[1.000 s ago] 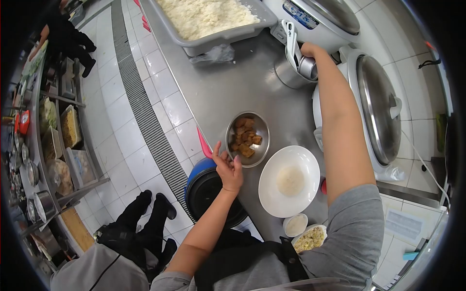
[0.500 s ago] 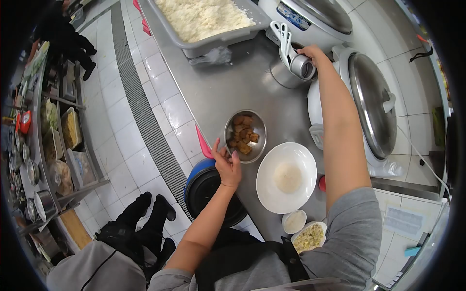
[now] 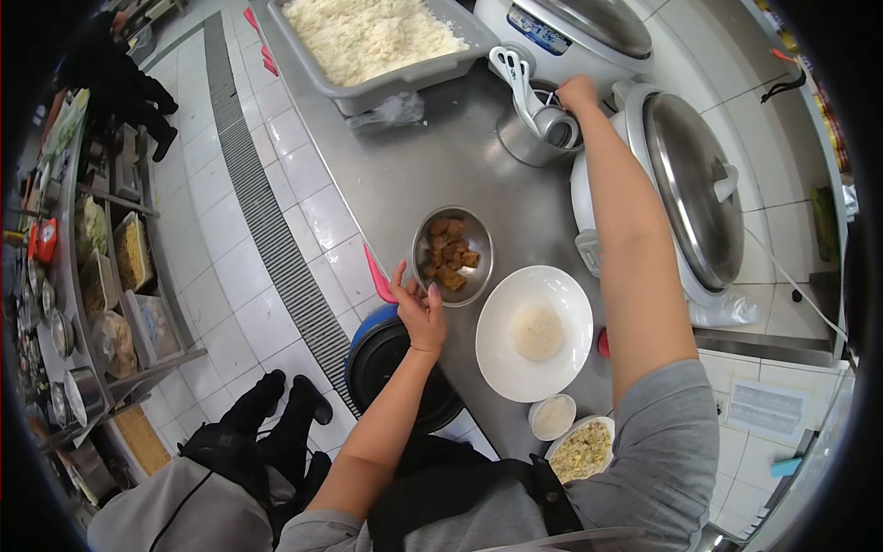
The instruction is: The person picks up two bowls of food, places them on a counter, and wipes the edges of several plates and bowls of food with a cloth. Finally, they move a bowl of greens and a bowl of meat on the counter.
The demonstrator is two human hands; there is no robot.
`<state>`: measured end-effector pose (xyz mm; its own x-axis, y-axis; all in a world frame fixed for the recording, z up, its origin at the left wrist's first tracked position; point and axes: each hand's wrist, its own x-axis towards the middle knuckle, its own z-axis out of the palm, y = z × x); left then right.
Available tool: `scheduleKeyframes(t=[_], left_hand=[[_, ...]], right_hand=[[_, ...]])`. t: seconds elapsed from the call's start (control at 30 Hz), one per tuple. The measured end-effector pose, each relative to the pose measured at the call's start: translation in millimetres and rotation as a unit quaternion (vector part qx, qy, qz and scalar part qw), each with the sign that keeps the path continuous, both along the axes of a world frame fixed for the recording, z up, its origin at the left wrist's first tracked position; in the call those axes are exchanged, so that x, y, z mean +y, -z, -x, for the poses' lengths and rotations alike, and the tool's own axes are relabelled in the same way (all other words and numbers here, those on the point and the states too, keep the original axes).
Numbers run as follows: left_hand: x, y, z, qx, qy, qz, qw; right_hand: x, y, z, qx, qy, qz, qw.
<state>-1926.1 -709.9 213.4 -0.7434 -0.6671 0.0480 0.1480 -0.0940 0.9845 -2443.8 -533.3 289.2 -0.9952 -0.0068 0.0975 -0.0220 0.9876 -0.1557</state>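
My right hand is closed at the back rim of a steel container; what its fingers hold is hidden. White-handled utensils and a metal cup sit in that container. My left hand, fingers apart, is at the near edge of a steel bowl with brown chunks in it. To the right of this hand lies a white oval plate with a round mound of rice. Nearer me are a small white cup and a dish of yellowish food.
A grey tub of rice and a plastic bag are at the back. Two large cookers line the right side. A lidded bin stands left of the table. Two people are at left.
My right hand has shifted up and back from beside the metal cup, which now sits lower in the container. My left hand stays by the bowl. The view has shifted slightly.
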Motion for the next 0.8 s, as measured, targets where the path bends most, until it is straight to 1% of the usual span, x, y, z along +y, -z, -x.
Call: scheduleKeyframes(t=[0.03, 0.1, 0.2, 0.3, 0.4, 0.5, 0.6, 0.63, 0.7, 0.8], left_hand=[[-1.3, 2.2, -1.7, -0.01, 0.011, 0.004, 1.0], [-4.1, 7.5, -4.0, -0.03, 0.034, 0.012, 0.999], [-4.3, 6.6, -2.9, -0.023, 0.029, 0.015, 0.999], [-0.6, 0.7, 2.1, 0.002, -0.006, 0.006, 1.0], [-2.3, -1.6, -0.5, -0.021, 0.008, 0.021, 1.0], [-1.9, -1.7, -0.2, -0.019, 0.008, 0.016, 1.0], [0.2, -1.4, 1.7, 0.002, -0.005, 0.012, 1.0], [-0.4, -1.5, 1.1, -0.002, 0.004, 0.012, 1.0], [-1.9, -1.5, -3.0, -0.012, 0.022, 0.011, 1.0], [-2.0, 0.2, -2.5, -0.013, 0.021, 0.029, 0.999]], right_hand=[[-12.2, -8.4, -18.0, -0.003, 0.048, 0.01, 0.999], [-54.4, -49.7, -83.5, -0.007, 0.142, 0.03, 0.989], [-65.1, -49.8, -90.7, -0.078, 0.169, 0.047, 0.981], [-58.8, -45.0, -83.7, -0.098, 0.157, 0.064, 0.981], [-53.6, -52.9, -87.1, -0.04, 0.184, 0.09, 0.978], [-56.0, -63.8, -107.7, 0.072, 0.142, 0.074, 0.984], [-55.8, -70.1, -127.8, 0.182, 0.007, -0.018, 0.983], [-55.8, -71.0, -128.0, 0.234, -0.044, -0.041, 0.97], [-55.9, -74.6, -131.9, 0.331, -0.144, -0.089, 0.928], [-59.3, -92.1, -140.3, 0.395, -0.181, -0.049, 0.899]])
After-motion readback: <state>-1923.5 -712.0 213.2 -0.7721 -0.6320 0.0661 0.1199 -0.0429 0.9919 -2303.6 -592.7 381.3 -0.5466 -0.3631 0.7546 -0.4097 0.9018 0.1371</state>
